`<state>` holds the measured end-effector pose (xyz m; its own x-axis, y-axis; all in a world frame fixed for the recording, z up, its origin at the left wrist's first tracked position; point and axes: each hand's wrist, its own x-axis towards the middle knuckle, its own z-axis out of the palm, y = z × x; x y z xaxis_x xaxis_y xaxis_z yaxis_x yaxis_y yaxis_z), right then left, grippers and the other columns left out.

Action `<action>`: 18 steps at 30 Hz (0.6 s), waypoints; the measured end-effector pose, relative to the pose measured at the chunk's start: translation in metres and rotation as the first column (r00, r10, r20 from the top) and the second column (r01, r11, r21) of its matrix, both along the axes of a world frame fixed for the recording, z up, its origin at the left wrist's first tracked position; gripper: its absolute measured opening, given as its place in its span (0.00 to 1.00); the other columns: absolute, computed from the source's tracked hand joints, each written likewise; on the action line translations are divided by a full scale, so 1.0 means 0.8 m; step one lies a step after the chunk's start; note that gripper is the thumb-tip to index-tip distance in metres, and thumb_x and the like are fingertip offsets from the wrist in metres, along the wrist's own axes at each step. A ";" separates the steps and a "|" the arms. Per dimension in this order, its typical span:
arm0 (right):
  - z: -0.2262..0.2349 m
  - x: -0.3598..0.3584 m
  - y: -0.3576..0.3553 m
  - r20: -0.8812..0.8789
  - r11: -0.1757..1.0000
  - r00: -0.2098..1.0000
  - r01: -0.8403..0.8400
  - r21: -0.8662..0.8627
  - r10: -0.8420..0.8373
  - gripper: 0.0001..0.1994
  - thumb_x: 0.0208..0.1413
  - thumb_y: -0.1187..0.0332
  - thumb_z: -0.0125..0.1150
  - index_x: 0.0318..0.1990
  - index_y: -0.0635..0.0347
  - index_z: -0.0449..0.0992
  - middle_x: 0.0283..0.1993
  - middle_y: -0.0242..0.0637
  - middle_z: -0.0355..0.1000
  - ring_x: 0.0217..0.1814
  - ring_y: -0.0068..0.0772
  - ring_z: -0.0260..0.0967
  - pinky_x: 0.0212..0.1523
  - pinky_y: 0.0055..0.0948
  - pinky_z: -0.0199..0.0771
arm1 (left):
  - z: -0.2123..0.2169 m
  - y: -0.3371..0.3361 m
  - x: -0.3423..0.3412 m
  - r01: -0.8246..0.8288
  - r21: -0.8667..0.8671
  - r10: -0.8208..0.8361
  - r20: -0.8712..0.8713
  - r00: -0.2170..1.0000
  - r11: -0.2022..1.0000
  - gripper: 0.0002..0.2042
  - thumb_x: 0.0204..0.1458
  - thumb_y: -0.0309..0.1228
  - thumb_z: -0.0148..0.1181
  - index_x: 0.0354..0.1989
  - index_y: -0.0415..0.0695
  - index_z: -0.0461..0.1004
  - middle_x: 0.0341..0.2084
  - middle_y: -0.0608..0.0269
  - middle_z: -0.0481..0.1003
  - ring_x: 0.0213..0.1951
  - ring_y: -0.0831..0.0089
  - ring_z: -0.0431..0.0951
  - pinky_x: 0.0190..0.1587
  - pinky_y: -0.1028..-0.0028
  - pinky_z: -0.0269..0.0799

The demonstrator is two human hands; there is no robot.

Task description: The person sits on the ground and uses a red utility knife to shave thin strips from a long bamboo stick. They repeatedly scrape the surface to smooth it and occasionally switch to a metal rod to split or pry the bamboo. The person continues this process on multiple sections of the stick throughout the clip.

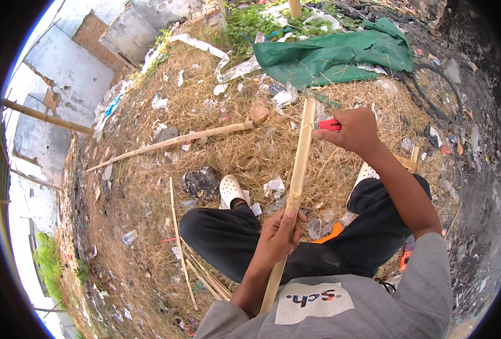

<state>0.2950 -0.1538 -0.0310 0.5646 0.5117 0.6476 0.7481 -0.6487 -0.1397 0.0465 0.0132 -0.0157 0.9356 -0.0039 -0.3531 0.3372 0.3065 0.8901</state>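
Bamboo, in the form of a long pale split strip (296, 186), runs nearly upright through the middle of the view, from the person's grey shirt up to the dry straw-covered ground (239, 152). The left hand (278, 234) is wrapped around the strip's lower part, thumb pressed along its face, holding it firmly above the lap. The right hand (355, 130) is closed around a small red-handled knife (329, 125), whose tip sits just beside the strip's upper part on its right edge; whether the blade actually touches the bamboo cannot be told. The person sits with legs in dark trousers, a white perforated clog (231, 191) on the left foot resting on the straw. Several thin bamboo slivers (189, 265) lie on the ground by the left leg. Farther off, a long round bamboo pole (171, 141) lies across the straw, and a crumpled green tarpaulin (335, 53) is spread near the top of the view. Scraps of white plastic litter are scattered all around, and weathered grey walls (69, 73) rise along the left side.
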 end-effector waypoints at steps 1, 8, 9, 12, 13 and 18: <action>-0.003 0.013 -0.005 -0.008 0.999 0.999 0.049 0.013 -0.049 0.33 0.41 0.30 0.59 0.11 0.54 0.70 0.08 0.35 0.61 0.10 0.38 0.62 0.14 0.35 0.62 | 0.002 -0.002 -0.002 0.016 0.001 -0.016 -0.016 1.000 1.000 0.19 0.67 0.42 0.38 0.38 0.39 0.69 0.13 0.71 0.63 0.10 0.86 0.58 0.13 0.85 0.55; 0.038 0.065 -0.052 -0.472 0.913 0.798 0.406 -0.035 -0.373 0.38 0.50 0.27 0.44 0.17 0.57 0.74 0.12 0.41 0.65 0.18 0.45 0.68 0.20 0.39 0.64 | 0.015 -0.013 -0.026 0.002 -0.009 -0.002 -0.067 0.998 1.000 0.19 0.67 0.42 0.39 0.36 0.37 0.70 0.11 0.72 0.63 0.10 0.86 0.58 0.13 0.84 0.54; 0.037 0.042 -0.042 -0.482 0.944 0.825 0.331 -0.013 -0.296 0.37 0.50 0.28 0.46 0.16 0.57 0.73 0.12 0.40 0.65 0.18 0.45 0.68 0.20 0.39 0.64 | 0.010 -0.006 -0.024 -0.055 -0.013 0.054 -0.075 0.996 0.998 0.19 0.67 0.42 0.39 0.36 0.37 0.70 0.11 0.72 0.62 0.10 0.86 0.58 0.13 0.84 0.54; 0.030 -0.049 -0.015 -0.386 0.999 0.922 -0.004 0.035 0.017 0.33 0.45 0.31 0.57 0.14 0.56 0.70 0.11 0.38 0.62 0.15 0.43 0.65 0.19 0.38 0.61 | 0.001 0.006 -0.007 -0.085 0.032 0.086 -0.023 0.996 0.996 0.20 0.66 0.42 0.40 0.36 0.37 0.70 0.12 0.72 0.62 0.10 0.86 0.58 0.13 0.84 0.54; 0.032 -0.071 -0.007 -0.328 0.990 0.935 -0.143 0.002 0.136 0.33 0.43 0.32 0.60 0.13 0.56 0.68 0.11 0.38 0.60 0.14 0.43 0.62 0.18 0.37 0.59 | 0.000 0.009 -0.003 -0.088 0.068 0.089 -0.014 0.996 0.994 0.20 0.66 0.42 0.40 0.36 0.37 0.70 0.12 0.72 0.62 0.10 0.86 0.58 0.13 0.84 0.54; 0.023 -0.100 0.017 -0.358 0.954 0.893 -0.300 -0.018 0.275 0.33 0.37 0.30 0.63 0.12 0.53 0.67 0.09 0.34 0.60 0.11 0.41 0.62 0.16 0.36 0.59 | 0.008 0.010 0.006 -0.089 0.114 0.090 0.003 0.996 0.989 0.19 0.66 0.43 0.41 0.35 0.38 0.71 0.12 0.72 0.62 0.10 0.86 0.58 0.13 0.83 0.54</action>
